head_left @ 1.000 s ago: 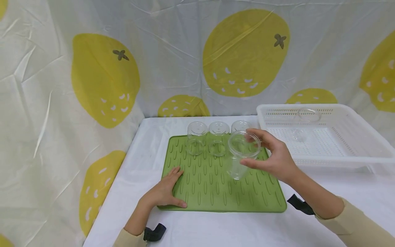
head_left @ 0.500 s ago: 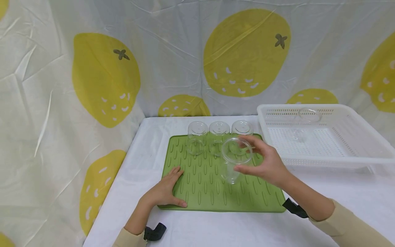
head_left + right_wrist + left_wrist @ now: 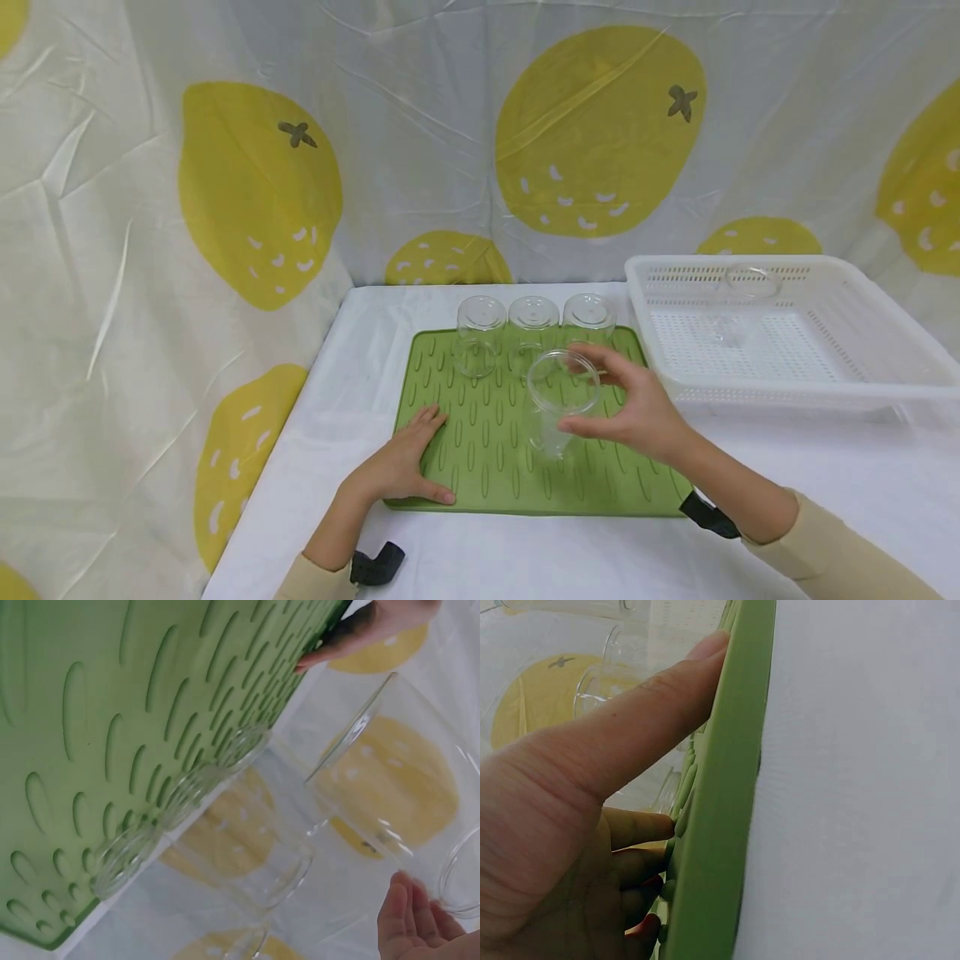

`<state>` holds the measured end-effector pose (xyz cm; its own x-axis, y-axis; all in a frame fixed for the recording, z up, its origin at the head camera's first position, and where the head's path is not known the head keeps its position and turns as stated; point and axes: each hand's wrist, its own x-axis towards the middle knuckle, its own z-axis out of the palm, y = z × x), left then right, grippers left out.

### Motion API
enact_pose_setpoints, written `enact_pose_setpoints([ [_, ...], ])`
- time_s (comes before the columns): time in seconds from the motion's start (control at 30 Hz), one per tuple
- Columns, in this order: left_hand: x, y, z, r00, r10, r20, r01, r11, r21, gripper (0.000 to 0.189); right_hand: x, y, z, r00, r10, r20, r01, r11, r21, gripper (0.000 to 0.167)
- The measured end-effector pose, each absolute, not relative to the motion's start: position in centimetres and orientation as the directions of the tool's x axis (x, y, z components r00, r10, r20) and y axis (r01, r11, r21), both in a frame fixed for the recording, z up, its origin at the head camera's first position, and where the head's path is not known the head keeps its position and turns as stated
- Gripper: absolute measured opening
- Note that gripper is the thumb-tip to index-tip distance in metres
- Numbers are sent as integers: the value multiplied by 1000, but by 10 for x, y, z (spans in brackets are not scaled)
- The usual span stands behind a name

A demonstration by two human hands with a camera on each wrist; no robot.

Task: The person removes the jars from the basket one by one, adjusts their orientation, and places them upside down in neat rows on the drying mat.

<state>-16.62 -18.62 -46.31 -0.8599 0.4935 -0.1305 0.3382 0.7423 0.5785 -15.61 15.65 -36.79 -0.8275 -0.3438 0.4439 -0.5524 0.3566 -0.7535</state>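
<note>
My right hand [image 3: 637, 412] holds a clear glass [image 3: 547, 421] near its top, thumb and fingers round opposite sides. That glass hangs over the green ridged mat [image 3: 487, 467], apart from it in the right wrist view. Three clear glasses stand upside down in a row along the mat's far edge: a left glass [image 3: 481, 333], a middle glass [image 3: 533, 321] and a right glass [image 3: 589, 312], the last partly behind my right fingers. My left hand [image 3: 401, 458] rests on the mat's near left corner; its thumb [image 3: 660, 705] lies along the edge in the left wrist view.
A white perforated basket [image 3: 817, 389] stands at the right, with another clear glass [image 3: 752, 283] inside it. White cloth [image 3: 480, 554] covers the table. A lemon-print curtain [image 3: 420, 150] hangs behind and at the left.
My right hand has carried the held glass left and toward me over the mat. My left hand has stayed on the mat's corner. The row of glasses has not moved.
</note>
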Motion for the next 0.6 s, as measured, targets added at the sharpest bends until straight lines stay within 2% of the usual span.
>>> enact_pose_setpoints([
  [0.43, -166, -184, -462, -858, 496, -133, 345, 749, 566, 120, -155, 155, -374, -824, -352, 443, -556, 354, -752, 79],
  [0.6, -170, -180, -454, -846, 510, -158, 377, 780, 501, 122, -156, 156, -375, -823, -363, 437, -555, 356, -752, 78],
])
